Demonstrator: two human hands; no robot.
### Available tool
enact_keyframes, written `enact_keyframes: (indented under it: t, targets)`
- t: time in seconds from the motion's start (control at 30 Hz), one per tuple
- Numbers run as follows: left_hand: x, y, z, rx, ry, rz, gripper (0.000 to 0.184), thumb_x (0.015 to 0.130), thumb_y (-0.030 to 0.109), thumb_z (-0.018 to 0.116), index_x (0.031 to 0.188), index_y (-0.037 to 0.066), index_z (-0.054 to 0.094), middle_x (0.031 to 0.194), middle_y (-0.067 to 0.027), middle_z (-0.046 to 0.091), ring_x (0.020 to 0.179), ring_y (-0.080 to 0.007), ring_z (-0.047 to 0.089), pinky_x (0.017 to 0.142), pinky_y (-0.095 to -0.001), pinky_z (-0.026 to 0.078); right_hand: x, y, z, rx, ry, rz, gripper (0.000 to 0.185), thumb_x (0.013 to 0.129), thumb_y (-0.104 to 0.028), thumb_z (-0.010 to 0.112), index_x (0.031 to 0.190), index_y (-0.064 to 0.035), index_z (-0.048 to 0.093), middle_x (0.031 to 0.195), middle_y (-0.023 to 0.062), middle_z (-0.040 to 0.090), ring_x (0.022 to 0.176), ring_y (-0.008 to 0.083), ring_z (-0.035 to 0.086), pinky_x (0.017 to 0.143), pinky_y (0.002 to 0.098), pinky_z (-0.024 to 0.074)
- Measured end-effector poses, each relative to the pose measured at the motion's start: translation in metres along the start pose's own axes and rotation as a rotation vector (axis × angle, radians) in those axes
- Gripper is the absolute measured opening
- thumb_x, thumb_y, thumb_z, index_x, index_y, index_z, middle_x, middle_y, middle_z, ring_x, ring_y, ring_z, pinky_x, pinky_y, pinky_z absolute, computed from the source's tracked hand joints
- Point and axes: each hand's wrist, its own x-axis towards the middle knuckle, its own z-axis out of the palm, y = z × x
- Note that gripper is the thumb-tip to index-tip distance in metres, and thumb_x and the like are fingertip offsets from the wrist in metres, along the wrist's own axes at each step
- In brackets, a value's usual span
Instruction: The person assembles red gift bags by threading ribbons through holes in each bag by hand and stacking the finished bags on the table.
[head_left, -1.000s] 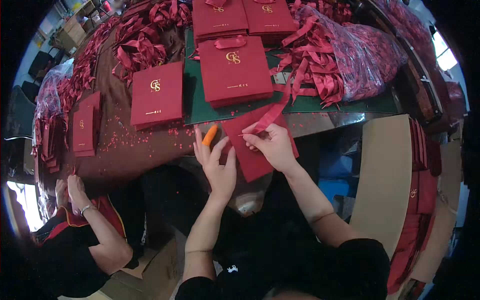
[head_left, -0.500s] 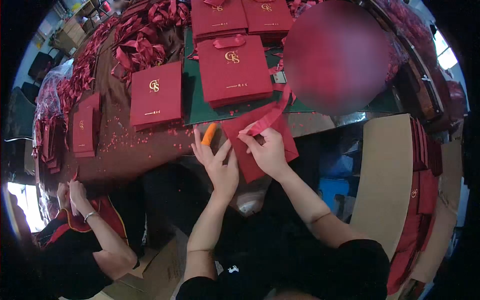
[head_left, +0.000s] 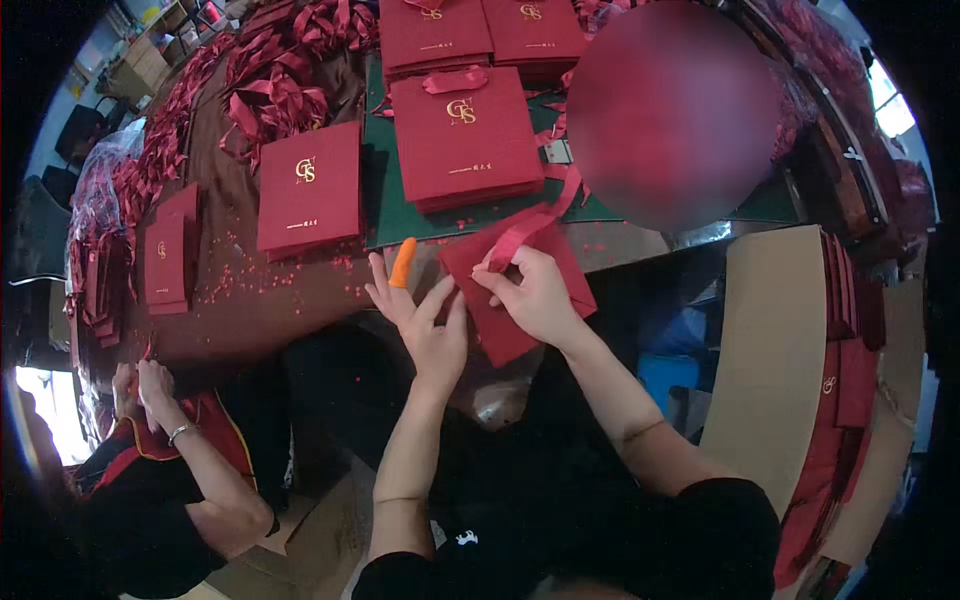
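Note:
A red paper bag (head_left: 510, 330) lies tilted at the table's front edge, with both my hands at it. My right hand (head_left: 530, 290) is over the bag, thumb and forefinger pinched on a red ribbon (head_left: 535, 225) that trails up towards the green mat. At the bag's left edge is my left hand (head_left: 425, 320), its fingers spread and an orange cover (head_left: 403, 263) on one finger. Behind the bag, a stack of red bags (head_left: 466, 140) with gold print rests on the green mat (head_left: 385, 190).
More red bags (head_left: 310, 190) stand to the left, near ribbon heaps (head_left: 275, 100). A co-worker's hands (head_left: 150, 390) are at the lower left. On the right stands an open cardboard box (head_left: 765, 350) with red bags (head_left: 845, 400). A blurred disc covers the upper right.
My left hand has shifted slightly left, its fingers spreading more. My right hand has drawn the ribbon lower and closer to the bag. The ribbon now bends more sharply at my fingertips.

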Motion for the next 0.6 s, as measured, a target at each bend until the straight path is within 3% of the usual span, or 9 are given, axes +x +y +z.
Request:
enact_keyframes:
  t: [0.07,0.6]
  targets:
    - [0.002,-0.003,-0.001,0.03,-0.003,0.012,0.023,0.072,0.002,0.073,0.093,0.009,0.072,0.153,-0.0221,0.017,0.143,-0.0363,0.013,0.114,-0.0538,0.004,0.003,-0.004,-0.001,-0.042,-0.017,0.045,0.009,0.086,-0.005,0.066,0.089,0.0015,0.06,0.086,0.007,0.065,0.065,0.0092,0.06,0.056,0.0225,0.0485]
    - [0.002,-0.008,0.001,0.06,0.003,0.106,0.025,0.071,0.001,0.073,0.094,0.012,0.073,0.153,-0.0259,0.014,0.143,-0.0385,0.012,0.113,-0.0548,0.001,0.014,-0.008,-0.001,-0.133,-0.073,0.1,0.016,0.084,-0.01,0.067,0.087,0.0042,0.061,0.077,0.0096,0.065,0.062,0.0144,0.063,0.053,0.0288,0.0514]
